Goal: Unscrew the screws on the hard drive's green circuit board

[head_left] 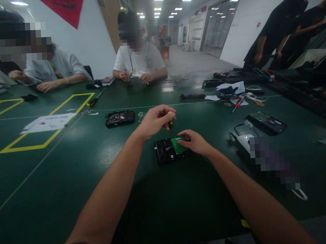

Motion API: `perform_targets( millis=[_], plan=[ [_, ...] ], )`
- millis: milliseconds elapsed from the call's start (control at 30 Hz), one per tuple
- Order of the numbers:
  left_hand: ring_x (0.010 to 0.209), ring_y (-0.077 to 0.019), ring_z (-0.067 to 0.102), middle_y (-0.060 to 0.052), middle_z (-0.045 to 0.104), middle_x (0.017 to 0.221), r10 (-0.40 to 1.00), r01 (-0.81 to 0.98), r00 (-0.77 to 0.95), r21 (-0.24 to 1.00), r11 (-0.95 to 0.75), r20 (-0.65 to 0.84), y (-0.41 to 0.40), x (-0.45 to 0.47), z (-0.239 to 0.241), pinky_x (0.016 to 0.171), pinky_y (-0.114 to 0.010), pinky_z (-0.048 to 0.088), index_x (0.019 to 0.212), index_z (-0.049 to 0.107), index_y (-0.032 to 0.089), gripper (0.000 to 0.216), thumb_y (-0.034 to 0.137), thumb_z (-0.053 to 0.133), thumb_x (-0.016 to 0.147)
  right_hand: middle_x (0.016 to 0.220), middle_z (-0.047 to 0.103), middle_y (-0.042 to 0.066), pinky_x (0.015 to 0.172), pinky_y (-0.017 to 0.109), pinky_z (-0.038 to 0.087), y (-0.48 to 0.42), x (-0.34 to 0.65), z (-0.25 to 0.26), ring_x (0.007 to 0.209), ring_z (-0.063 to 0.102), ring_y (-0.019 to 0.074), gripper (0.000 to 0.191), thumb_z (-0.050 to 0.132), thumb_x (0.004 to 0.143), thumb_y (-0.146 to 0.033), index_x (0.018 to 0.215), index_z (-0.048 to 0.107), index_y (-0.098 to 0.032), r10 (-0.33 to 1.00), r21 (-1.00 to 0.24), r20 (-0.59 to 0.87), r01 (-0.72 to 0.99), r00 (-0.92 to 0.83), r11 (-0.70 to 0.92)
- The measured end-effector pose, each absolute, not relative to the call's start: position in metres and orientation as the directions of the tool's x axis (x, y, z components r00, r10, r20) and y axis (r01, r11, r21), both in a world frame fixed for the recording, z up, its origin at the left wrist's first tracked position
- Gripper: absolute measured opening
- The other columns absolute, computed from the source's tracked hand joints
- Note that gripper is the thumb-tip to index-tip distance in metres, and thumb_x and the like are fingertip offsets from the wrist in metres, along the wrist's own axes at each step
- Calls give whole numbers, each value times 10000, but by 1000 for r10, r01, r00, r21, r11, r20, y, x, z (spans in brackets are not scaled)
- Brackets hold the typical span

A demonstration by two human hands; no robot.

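On the green table in front of me lies a hard drive [164, 155], its black underside up and a green circuit board [178, 147] showing on it. My left hand [156, 120] is closed around the yellow and black handle of a screwdriver [171, 122], held upright above the drive; I cannot make out whether its thin tip touches the drive. With bent fingers, my right hand [194, 141] grips the drive's right part, covering its right end and part of the board.
Another opened drive [120, 118] lies left, beside small screws [141, 117]. To the right are a drive [266, 122], a pouch-like item with a strap [274, 163] and a red-handled screwdriver [237, 105]. A second yellow screwdriver [95, 100] lies far left. Two people sit opposite.
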State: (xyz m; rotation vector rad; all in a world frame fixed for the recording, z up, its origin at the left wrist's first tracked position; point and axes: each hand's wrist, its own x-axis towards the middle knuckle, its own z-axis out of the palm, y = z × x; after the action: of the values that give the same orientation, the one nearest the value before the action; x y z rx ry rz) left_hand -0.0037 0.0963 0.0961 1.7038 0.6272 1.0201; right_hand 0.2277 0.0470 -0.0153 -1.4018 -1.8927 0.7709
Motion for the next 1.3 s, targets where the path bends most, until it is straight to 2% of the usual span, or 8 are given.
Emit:
perform_targets(
  millis=[167,433,533,700,933,1033,1167,1300],
  plan=[
    [930,-185,684,-96,702,1018,757,-103,558,934,-343,339,93,-4,99,614,-251,619,1151,707,170,288,375,675,950,999,658,40,807,353,505,47,226,-16,882,604,189,358,760,873,-401,1188,717,-235,969,-790,137,566,-208,233],
    [723,-117,616,-20,619,848,793,-60,424,887,-457,437,95,4,92,518,-197,560,884,636,174,282,316,858,786,1050,660,53,804,357,500,46,226,-14,907,605,198,344,750,882,-407,1183,721,-243,966,-768,151,589,-212,249],
    [733,-121,639,-37,648,887,782,-71,469,899,-431,412,95,5,91,534,-201,568,951,643,170,267,336,817,835,1030,658,50,794,351,502,46,226,-14,894,605,196,357,747,884,-407,1197,717,-238,967,-769,138,593,-213,240],
    [951,-191,701,-85,708,993,734,-129,568,921,-367,372,96,3,90,640,-238,614,1172,662,169,303,349,711,933,1016,658,44,796,346,505,47,226,-15,884,604,190,357,746,885,-397,1200,712,-234,966,-773,140,586,-218,244],
    [1058,-224,693,-132,722,1116,782,-186,575,969,-162,241,94,-1,97,736,-304,637,1190,712,139,300,322,606,979,1027,653,48,791,345,500,47,226,-17,887,607,191,363,745,887,-400,1208,709,-233,967,-774,136,586,-216,240],
    [969,-191,695,-114,722,1082,789,-130,547,959,-252,281,95,-2,97,674,-262,616,1176,717,148,287,327,645,962,1004,647,44,782,342,498,47,226,-17,871,603,186,356,754,879,-390,1193,711,-229,970,-778,133,584,-205,230],
    [766,-125,633,-52,680,908,794,-62,473,913,-404,383,96,0,93,582,-213,568,1050,699,161,235,324,756,891,995,644,43,782,344,499,46,226,-16,879,601,189,351,748,885,-393,1194,710,-230,966,-775,146,583,-212,245],
    [714,-106,598,-15,627,833,805,-70,436,907,-415,402,96,4,91,561,-194,545,988,651,176,241,309,800,852,1006,651,47,791,353,501,47,226,-16,881,602,191,356,749,886,-401,1197,710,-231,967,-771,140,589,-215,243]
  ],
)
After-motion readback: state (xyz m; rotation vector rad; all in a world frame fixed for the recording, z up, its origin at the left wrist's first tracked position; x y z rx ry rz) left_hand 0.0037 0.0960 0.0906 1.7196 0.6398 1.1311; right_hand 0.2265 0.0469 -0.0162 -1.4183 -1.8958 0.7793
